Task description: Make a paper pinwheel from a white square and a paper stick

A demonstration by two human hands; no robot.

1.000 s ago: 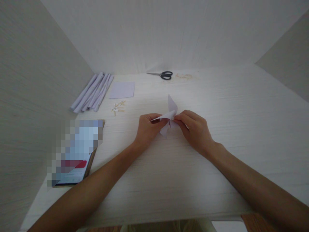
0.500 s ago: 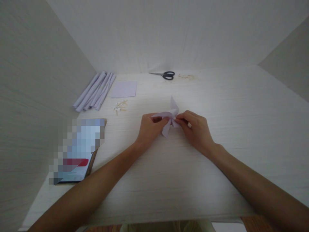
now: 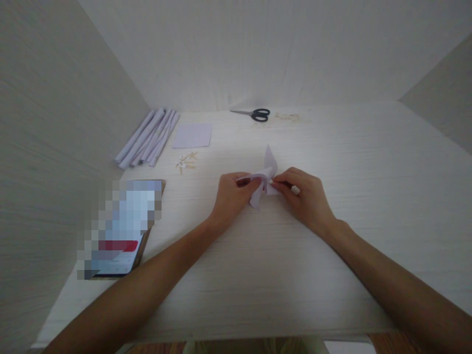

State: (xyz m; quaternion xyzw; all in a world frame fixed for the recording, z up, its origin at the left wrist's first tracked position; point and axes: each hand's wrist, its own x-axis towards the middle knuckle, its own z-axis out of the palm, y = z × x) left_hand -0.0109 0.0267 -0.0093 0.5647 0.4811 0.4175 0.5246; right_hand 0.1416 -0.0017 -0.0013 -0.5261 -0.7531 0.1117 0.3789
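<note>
A pale lilac paper pinwheel [image 3: 271,160] with curled, pointed blades is held up between both hands at the middle of the table. My left hand [image 3: 234,196] is closed on its left side, thumb pressed near the centre and fingers partly hidden behind a blade. At the pinwheel's centre, the thumb and forefinger of my right hand [image 3: 304,194] pinch a small white tip, which looks like the end of a cotton swab. Left of the hands lies a small pile of cut cotton swab pieces [image 3: 187,162] with white tips.
Rolled lilac papers [image 3: 147,138] lie at the back left, beside a flat square sheet [image 3: 192,135]. Black-handled scissors [image 3: 258,115] rest near the back wall, with small tan scraps [image 3: 287,117] to their right. A phone [image 3: 125,221] with a lit, blurred screen lies at the left.
The whole view has shifted slightly, so things sit a little farther right. Both hands keep their hold on the pinwheel, whose blades are tilted slightly differently.
</note>
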